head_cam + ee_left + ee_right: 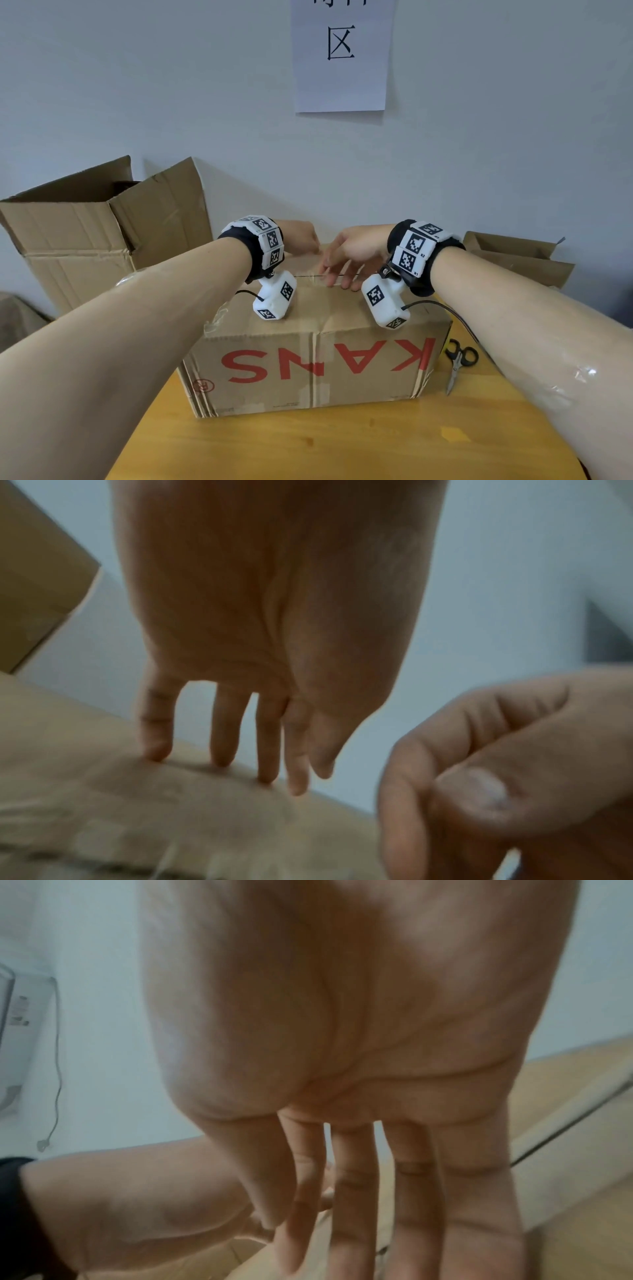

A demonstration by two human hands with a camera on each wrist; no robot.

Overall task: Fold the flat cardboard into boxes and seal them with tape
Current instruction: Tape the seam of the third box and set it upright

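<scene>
A closed cardboard box (308, 363) with red letters upside down on its front stands on the wooden table (342, 445). Glossy clear tape (308, 278) runs along the seam on its top. My left hand (299, 238) is at the box's far top edge. In the left wrist view the left hand (226, 737) has straight fingers, their tips touching the cardboard (137, 804). My right hand (346, 260) reaches over the middle of the top, its straight fingers touching the taped seam. The right hand (356, 1191) holds nothing in the right wrist view.
Black-handled scissors (457, 363) lie on the table just right of the box. A large open cardboard box (78, 236) stands at the back left. Flattened cardboard (513, 257) lies at the back right. A paper sign (340, 54) hangs on the wall.
</scene>
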